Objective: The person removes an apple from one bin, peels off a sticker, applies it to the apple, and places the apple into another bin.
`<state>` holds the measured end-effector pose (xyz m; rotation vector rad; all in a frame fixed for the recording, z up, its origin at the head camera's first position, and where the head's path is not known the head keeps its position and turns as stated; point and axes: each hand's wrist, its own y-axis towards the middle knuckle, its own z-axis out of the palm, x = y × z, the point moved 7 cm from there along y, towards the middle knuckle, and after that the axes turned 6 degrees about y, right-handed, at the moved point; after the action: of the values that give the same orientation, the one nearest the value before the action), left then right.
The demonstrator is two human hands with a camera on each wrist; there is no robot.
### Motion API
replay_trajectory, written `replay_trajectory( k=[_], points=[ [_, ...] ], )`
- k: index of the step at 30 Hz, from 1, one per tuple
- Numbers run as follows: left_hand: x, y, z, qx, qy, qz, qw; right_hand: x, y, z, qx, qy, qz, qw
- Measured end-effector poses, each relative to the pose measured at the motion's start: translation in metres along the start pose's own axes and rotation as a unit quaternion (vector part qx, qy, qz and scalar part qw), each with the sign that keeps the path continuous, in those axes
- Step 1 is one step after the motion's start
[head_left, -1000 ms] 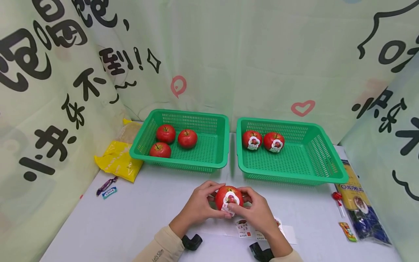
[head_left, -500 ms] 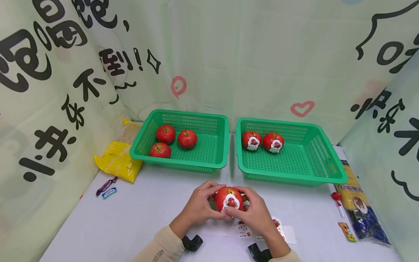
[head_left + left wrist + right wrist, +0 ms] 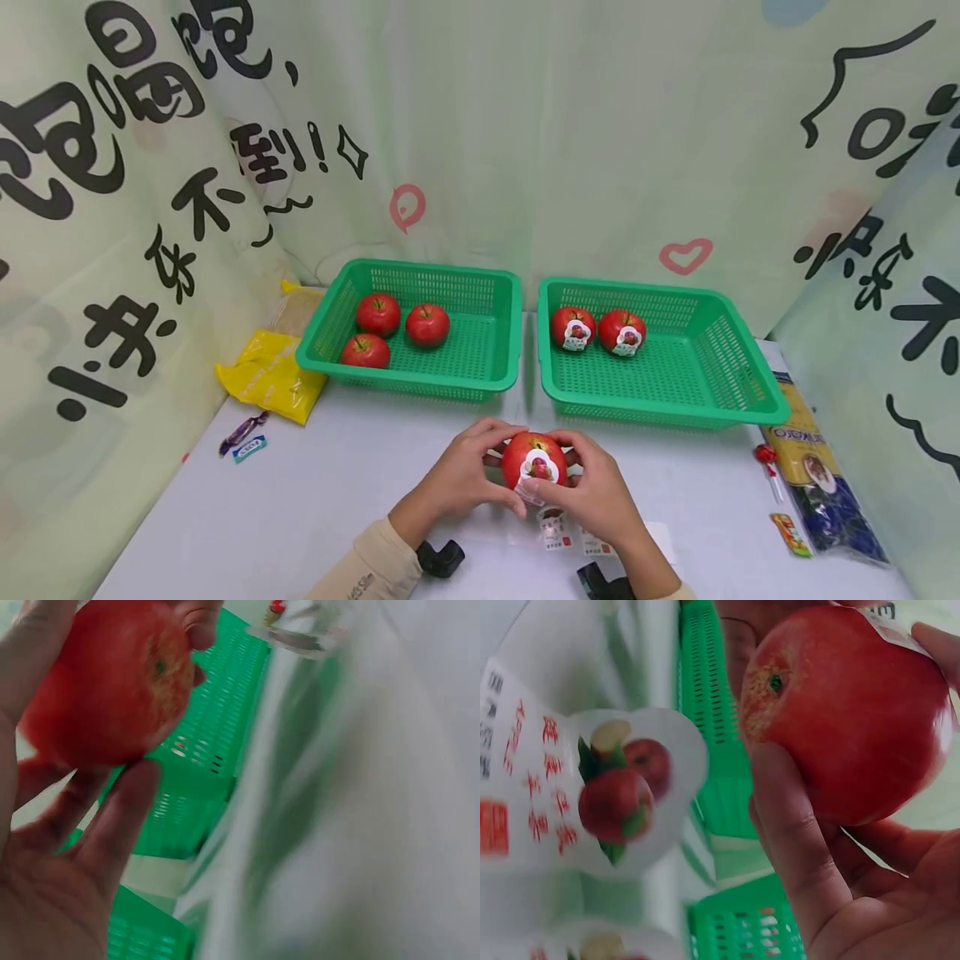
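Observation:
Above the table's front part, a red apple (image 3: 515, 458) is held between both hands. A white label sticker (image 3: 542, 462) printed with apples lies on its near side. My left hand (image 3: 467, 468) curls its fingers round the apple's left side. My right hand (image 3: 603, 487) grips the right side, its thumb pressing the sticker's lower part. The right wrist view shows the apple's stem end (image 3: 775, 682) and the right fingers underneath it. Just below the hands lie more label stickers (image 3: 555, 530) on the table, partly hidden by the right hand.
A left green basket (image 3: 480, 385) holds three apples without labels. In the right green basket (image 3: 667, 410) sit two labelled apples (image 3: 573, 325). A yellow bag (image 3: 273, 375) and wrapped candies (image 3: 243, 433) lie left; a lollipop (image 3: 766, 454), snack packet (image 3: 791, 535) and long package (image 3: 825, 483) lie right.
The head view has shifted slightly. Both hands and the apple have moved a little right, and the left thumb has drawn back from the sticker side. The right thumb stays on the sticker.

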<state>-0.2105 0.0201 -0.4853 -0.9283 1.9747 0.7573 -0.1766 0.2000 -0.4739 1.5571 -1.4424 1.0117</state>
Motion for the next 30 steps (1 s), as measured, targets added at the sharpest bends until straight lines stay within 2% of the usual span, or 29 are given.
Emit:
replay_trajectory(
  k=[3, 5, 7, 11, 14, 16, 18, 21, 23, 26, 28, 30],
  points=[
    [0.0, 0.011, 0.004, 0.036, -0.037, 0.001, 0.9987, 0.0, -0.009, -0.015, -0.014, 0.033, 0.005, 0.999],
    [0.001, 0.021, 0.007, 0.038, -0.057, -0.014, 0.9975, 0.001, -0.015, -0.029, -0.023, 0.056, 0.001, 0.998],
    [0.001, 0.034, 0.01, 0.021, -0.071, -0.031, 0.9968, 0.004, -0.019, -0.044, -0.029, 0.073, -0.007, 0.997],
    [0.003, 0.057, 0.015, -0.041, -0.066, -0.077, 0.994, 0.016, -0.021, -0.069, -0.024, 0.091, -0.042, 0.995],
    [0.005, 0.072, 0.019, -0.081, -0.059, -0.095, 0.9904, 0.028, -0.015, -0.091, -0.026, 0.048, -0.074, 0.996],
    [0.005, 0.08, 0.021, -0.098, -0.058, -0.098, 0.9887, 0.035, -0.004, -0.111, -0.033, -0.012, -0.083, 0.996],
    [0.004, 0.087, 0.022, -0.111, -0.05, -0.097, 0.9877, 0.041, 0.013, -0.134, -0.041, -0.084, -0.073, 0.993],
    [0.002, 0.091, 0.022, -0.129, -0.036, -0.098, 0.9861, 0.045, 0.047, -0.169, -0.036, -0.194, -0.046, 0.979],
    [0.001, 0.091, 0.023, -0.137, -0.029, -0.101, 0.9849, 0.046, 0.071, -0.187, -0.02, -0.266, -0.029, 0.963],
    [0.0, 0.091, 0.026, -0.141, -0.036, -0.099, 0.9844, 0.043, 0.105, -0.206, 0.023, -0.356, -0.014, 0.934],
    [0.0, 0.091, 0.028, -0.139, -0.044, -0.094, 0.9848, 0.039, 0.126, -0.214, 0.057, -0.391, -0.005, 0.918],
    [-0.001, 0.092, 0.03, -0.139, -0.047, -0.091, 0.985, 0.032, 0.146, -0.22, 0.085, -0.412, 0.004, 0.907]
  ],
)
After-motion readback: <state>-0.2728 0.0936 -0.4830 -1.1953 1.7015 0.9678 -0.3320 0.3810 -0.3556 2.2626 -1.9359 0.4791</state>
